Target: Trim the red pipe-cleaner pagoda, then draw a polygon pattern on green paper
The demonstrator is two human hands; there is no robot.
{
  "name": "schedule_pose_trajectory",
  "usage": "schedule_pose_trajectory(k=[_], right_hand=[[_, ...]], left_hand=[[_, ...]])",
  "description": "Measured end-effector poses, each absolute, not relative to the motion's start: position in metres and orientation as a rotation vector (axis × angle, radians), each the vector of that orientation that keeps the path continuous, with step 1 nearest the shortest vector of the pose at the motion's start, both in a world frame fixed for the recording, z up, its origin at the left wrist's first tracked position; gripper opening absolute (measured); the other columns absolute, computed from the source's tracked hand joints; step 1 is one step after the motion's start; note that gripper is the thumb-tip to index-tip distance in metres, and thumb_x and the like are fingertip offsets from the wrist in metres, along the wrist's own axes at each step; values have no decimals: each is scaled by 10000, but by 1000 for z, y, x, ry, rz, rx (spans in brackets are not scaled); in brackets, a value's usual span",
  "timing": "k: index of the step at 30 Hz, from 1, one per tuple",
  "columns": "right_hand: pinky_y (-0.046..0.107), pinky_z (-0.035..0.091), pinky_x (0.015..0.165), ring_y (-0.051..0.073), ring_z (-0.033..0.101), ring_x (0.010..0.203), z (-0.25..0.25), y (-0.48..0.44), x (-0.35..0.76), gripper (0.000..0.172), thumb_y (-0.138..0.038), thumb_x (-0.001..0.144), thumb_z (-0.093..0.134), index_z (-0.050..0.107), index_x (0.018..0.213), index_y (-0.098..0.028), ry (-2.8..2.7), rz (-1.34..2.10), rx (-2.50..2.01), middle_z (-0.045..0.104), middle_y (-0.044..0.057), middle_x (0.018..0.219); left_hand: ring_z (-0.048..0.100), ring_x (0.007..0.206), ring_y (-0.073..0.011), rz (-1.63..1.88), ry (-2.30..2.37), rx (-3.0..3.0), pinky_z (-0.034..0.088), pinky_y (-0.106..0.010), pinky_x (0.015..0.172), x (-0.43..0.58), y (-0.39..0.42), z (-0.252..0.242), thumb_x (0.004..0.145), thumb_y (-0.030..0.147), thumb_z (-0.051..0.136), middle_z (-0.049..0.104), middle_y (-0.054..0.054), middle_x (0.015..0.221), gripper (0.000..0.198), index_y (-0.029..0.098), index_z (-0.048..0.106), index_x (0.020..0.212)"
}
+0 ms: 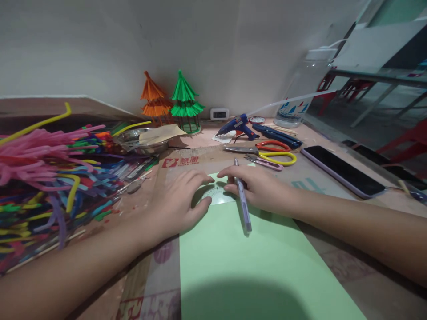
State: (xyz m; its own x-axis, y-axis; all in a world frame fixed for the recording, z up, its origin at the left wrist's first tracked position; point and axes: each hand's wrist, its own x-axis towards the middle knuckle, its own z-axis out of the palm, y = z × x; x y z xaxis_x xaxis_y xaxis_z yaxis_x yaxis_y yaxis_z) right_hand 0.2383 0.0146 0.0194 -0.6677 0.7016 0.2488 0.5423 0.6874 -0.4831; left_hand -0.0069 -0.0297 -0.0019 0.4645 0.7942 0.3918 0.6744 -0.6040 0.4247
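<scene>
A light green sheet of paper lies in front of me on cardboard. A clear protractor rests on its far end. My left hand presses on the protractor, fingers curved over its left side. My right hand touches the protractor's right side and holds a pale purple pen between its fingers, the pen pointing back toward me.
A big heap of coloured pipe cleaners fills the left. A metal bowl, orange and green paper pagodas, a blue glue gun, scissors, a phone and a plastic jar lie beyond.
</scene>
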Motion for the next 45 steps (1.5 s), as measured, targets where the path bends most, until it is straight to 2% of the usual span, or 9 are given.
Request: schedule_pose_trajectory(k=[6, 11, 15, 19, 27, 30, 35, 40, 45], right_hand=[[377, 506, 860, 281, 651, 1047, 25, 22, 256, 446, -416, 900, 789, 643, 1268, -209, -2706, 550, -801, 708, 116, 1161], [378, 523, 866, 263, 655, 1026, 15, 28, 256, 323, -323, 945, 733, 655, 1237, -210, -2655, 584, -784, 712, 110, 1131], [399, 530, 877, 273, 651, 1042, 9, 28, 257, 298, -333, 978, 684, 643, 1240, -198, -2610, 587, -729, 712, 127, 1151], [414, 524, 905, 275, 650, 1060, 8, 27, 258, 276, -307, 999, 655, 630, 1251, -196, -2616, 551, -644, 718, 134, 1183], [400, 524, 893, 256, 651, 1043, 8, 26, 258, 163, -275, 1047, 571, 622, 1189, -210, -2613, 533, -658, 720, 123, 1197], [405, 521, 888, 255, 644, 1047, 8, 25, 260, 155, -270, 1052, 568, 618, 1185, -209, -2615, 534, -643, 719, 122, 1210], [417, 514, 897, 257, 635, 1059, 5, 25, 263, 167, -261, 1050, 585, 615, 1198, -190, -2598, 539, -621, 714, 131, 1226], [404, 514, 899, 249, 637, 1055, 6, 27, 262, 155, -242, 1048, 585, 609, 1191, -186, -2591, 545, -597, 722, 125, 1219], [394, 515, 896, 249, 640, 1063, 8, 27, 262, 155, -231, 1050, 577, 613, 1196, -192, -2596, 547, -588, 727, 119, 1213]], left_hand=[[660, 1104, -277, 761, 1259, 2567, 522, -441, 962, -7, -29, -1, 1041, 313, 527, 725, -97, 1147, 201, 196, 669, 1123], [665, 1089, -284, 733, 1241, 2627, 526, -454, 953, -9, -32, 0, 1019, 303, 573, 727, -107, 1151, 206, 175, 706, 1111], [670, 1123, -301, 643, 1140, 2754, 526, -472, 988, -14, -32, 4, 1031, 302, 559, 737, -128, 1198, 282, 138, 718, 1196], [676, 1138, -280, 621, 1089, 2795, 529, -453, 995, -16, -28, 4, 1062, 289, 533, 744, -107, 1221, 285, 159, 722, 1231], [690, 1030, -248, 735, 1182, 2737, 542, -415, 912, -15, -29, -1, 1061, 306, 557, 748, -78, 1124, 202, 193, 722, 1089], [700, 1045, -253, 744, 1112, 2794, 547, -425, 916, -19, -28, -1, 1072, 315, 550, 768, -74, 1145, 219, 192, 724, 1124], [714, 1028, -257, 766, 963, 2949, 558, -445, 929, -25, -26, -1, 1074, 220, 534, 788, -60, 1220, 241, 151, 716, 1216], [725, 959, -260, 799, 949, 2992, 593, -434, 841, -25, -26, -1, 1071, 189, 520, 801, -48, 1204, 238, 136, 717, 1194], [731, 991, -255, 718, 1012, 2977, 602, -432, 855, -24, -27, 0, 1072, 209, 519, 797, -36, 1214, 243, 165, 710, 1216]])
